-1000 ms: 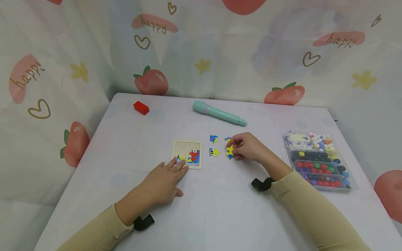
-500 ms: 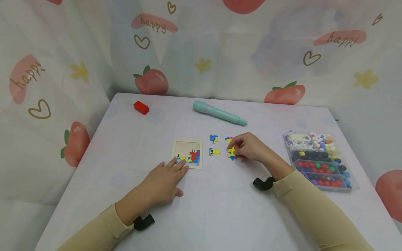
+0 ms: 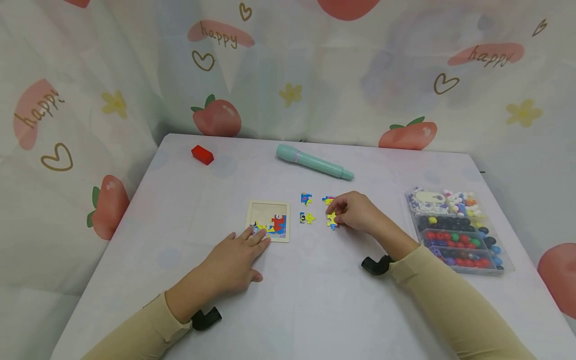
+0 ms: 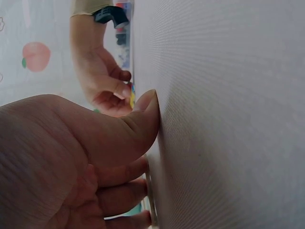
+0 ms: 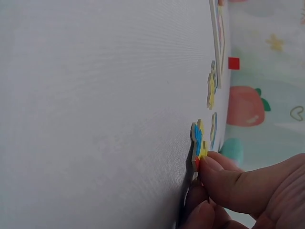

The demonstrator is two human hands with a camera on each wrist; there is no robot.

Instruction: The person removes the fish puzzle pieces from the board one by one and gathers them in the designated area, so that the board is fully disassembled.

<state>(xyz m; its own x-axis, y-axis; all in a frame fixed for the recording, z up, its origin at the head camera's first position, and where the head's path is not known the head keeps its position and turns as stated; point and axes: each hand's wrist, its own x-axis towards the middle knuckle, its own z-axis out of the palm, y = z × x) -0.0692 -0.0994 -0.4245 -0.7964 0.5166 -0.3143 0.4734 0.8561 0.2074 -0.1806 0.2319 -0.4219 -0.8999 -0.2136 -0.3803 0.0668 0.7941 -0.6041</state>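
Note:
My left hand [image 3: 231, 262] lies palm down, its extended fingertips on the lower left of a square wooden puzzle tray [image 3: 266, 208]. Red, blue and yellow pieces fill the lower part of that tray, partly covered by the fingers. Right of the tray, my right hand [image 3: 357, 211] pinches a yellow jigsaw piece [image 3: 332, 220] between thumb and fingers. In the right wrist view this jigsaw piece [image 5: 197, 143] shows blue and red parts and is tilted close over the table. Other loose jigsaw pieces lie nearby: a blue one [image 3: 306, 199], a yellow one [image 3: 310, 218], and one partly behind the right hand [image 3: 327, 200].
A mint-green microphone-shaped pen [image 3: 315, 163] lies behind the pieces. At the back left sits a red block [image 3: 202, 155]. A clear compartment box of beads [image 3: 459, 235] stands on the right. Printed cloth hangs around the white table [image 3: 292, 305].
My right hand has shifted the pinched jigsaw piece slightly right and toward me, mostly in the first half second. The left hand has stayed on the tray.

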